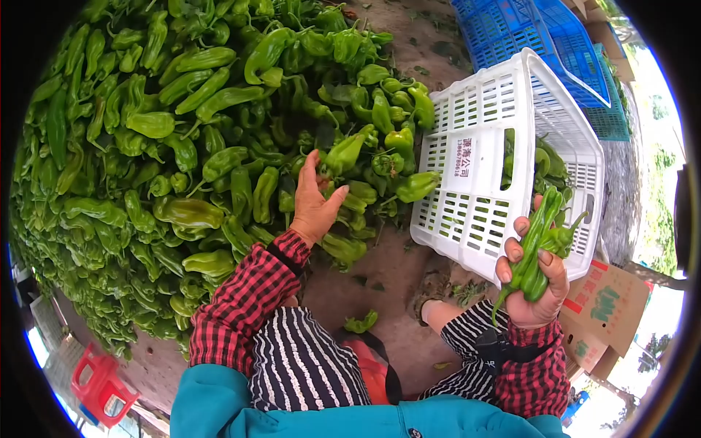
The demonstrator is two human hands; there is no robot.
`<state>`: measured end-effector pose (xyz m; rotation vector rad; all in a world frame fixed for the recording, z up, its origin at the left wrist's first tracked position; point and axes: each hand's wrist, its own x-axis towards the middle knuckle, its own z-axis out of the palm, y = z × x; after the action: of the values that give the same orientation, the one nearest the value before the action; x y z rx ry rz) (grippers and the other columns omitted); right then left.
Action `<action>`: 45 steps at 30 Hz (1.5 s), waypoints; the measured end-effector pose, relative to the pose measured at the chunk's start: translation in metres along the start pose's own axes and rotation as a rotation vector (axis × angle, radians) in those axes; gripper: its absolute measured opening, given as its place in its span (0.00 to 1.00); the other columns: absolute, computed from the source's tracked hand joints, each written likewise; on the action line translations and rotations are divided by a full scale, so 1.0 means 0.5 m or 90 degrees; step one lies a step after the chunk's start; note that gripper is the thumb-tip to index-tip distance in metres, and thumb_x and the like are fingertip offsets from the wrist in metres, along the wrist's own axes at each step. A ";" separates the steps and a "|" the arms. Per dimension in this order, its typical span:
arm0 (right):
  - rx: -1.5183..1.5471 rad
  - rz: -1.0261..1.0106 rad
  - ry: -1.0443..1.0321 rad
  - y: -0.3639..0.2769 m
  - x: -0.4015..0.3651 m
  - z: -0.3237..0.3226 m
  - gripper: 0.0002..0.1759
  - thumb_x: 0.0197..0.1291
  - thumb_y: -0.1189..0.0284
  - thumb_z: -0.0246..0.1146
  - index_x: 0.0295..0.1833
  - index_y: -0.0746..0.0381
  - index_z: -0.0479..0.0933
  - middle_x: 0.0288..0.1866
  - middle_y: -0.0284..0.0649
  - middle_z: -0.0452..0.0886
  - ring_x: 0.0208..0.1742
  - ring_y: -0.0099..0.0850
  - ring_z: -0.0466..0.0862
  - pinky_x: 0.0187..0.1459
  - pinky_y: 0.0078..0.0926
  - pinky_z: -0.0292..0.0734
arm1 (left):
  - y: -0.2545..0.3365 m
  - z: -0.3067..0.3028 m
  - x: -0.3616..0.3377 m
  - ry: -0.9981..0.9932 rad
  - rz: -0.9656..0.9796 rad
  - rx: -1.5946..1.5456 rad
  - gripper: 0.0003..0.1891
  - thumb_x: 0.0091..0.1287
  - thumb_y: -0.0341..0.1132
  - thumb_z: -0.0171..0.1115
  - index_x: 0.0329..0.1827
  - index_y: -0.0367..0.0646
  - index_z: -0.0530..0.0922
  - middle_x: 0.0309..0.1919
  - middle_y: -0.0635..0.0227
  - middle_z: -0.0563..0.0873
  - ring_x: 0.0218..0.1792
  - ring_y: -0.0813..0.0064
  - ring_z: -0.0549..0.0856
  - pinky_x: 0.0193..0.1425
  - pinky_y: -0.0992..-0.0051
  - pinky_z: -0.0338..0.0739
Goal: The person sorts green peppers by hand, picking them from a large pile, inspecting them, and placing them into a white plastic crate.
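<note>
My left hand [318, 204] reaches forward over the edge of the heap of green peppers [212, 106], fingers pointing away from me and the thumb spread apart; it is part open, and I see nothing gripped in it, though I cannot tell whether a fingertip touches the pepper just ahead. My right hand [548, 293] is turned up, fingers and thumb curled around a bunch of green peppers [539, 244], in front of the near end of the white crate [478, 150]. Both wrists come out of red-and-black checked sleeves [241, 303]. Around me, from the left: a red stool [102, 387] stands beyond the heap, my striped trousers [303, 358] show below, and 1 loose pepper [361, 322] lies on the bare ground [332, 288]. The white crate's slotted wall lies between the heap and its open mouth, with more peppers [551, 160] inside. Past it are a blue crate [504, 33], a teal crate [612, 95] and a cardboard box [610, 296]. Dark Chinese characters, seemingly 源海公司, run sideways on the white crate beside small digits; the box bears red and green print that I cannot read.
</note>
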<state>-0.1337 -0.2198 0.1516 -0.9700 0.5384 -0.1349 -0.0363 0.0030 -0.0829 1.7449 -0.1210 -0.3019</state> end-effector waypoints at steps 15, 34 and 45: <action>-0.085 0.068 0.064 0.026 -0.002 -0.002 0.40 0.48 0.82 0.59 0.68 0.59 0.51 0.47 0.46 0.71 0.37 0.33 0.79 0.30 0.32 0.78 | -0.004 0.060 0.103 -0.405 0.305 0.797 0.33 0.55 0.44 0.59 0.67 0.55 0.62 0.69 0.70 0.60 0.73 0.64 0.47 0.72 0.47 0.24; -0.141 -0.038 0.065 -0.009 0.007 -0.083 0.38 0.51 0.75 0.59 0.68 0.60 0.52 0.46 0.45 0.70 0.37 0.29 0.78 0.33 0.28 0.79 | -0.033 -0.035 0.160 0.094 0.190 0.355 0.07 0.50 0.28 0.61 0.33 0.43 0.78 0.32 0.64 0.82 0.39 0.60 0.78 0.47 0.64 0.71; -0.239 -0.218 0.055 0.035 0.004 -0.080 0.42 0.51 0.73 0.59 0.70 0.60 0.47 0.43 0.42 0.69 0.36 0.28 0.76 0.37 0.28 0.79 | -0.044 0.026 0.040 -0.187 0.160 0.710 0.20 0.52 0.38 0.67 0.48 0.46 0.76 0.38 0.66 0.79 0.46 0.62 0.74 0.48 0.64 0.68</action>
<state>-0.1539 -0.2407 0.1187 -1.4247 0.4816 -0.3939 -0.0225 -0.0099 -0.1095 2.7309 -0.8443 -0.3263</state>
